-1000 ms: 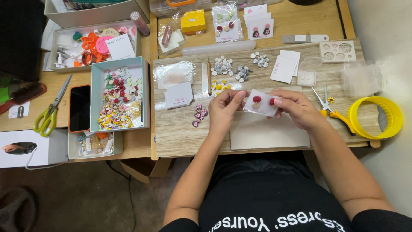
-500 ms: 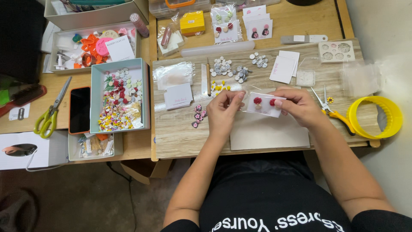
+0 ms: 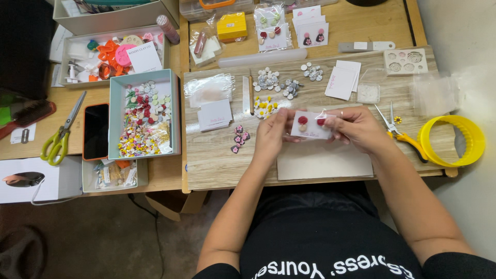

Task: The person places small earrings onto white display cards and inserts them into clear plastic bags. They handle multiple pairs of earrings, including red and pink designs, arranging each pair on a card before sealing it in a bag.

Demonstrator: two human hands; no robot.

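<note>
My left hand (image 3: 271,133) and my right hand (image 3: 354,128) together hold a small white card (image 3: 310,126) just above the wooden board (image 3: 217,160). A pair of red earrings is pinned on the card, one near each hand. The fingers of both hands pinch the card's edges. Small pink and dark flower pieces (image 3: 239,138) lie on the board just left of my left hand. A white mat (image 3: 323,163) lies under my hands.
A teal box of small coloured pieces (image 3: 144,116) stands at the left beside a dark phone (image 3: 96,131) and green scissors (image 3: 61,135). Yellow-handled pliers (image 3: 400,132) and a yellow ring (image 3: 452,140) lie at the right. Blank cards (image 3: 215,114), grey and yellow pieces (image 3: 276,82) lie behind.
Both hands have stayed on the card, shifting only slightly; the card sits a little lower and more level between them.
</note>
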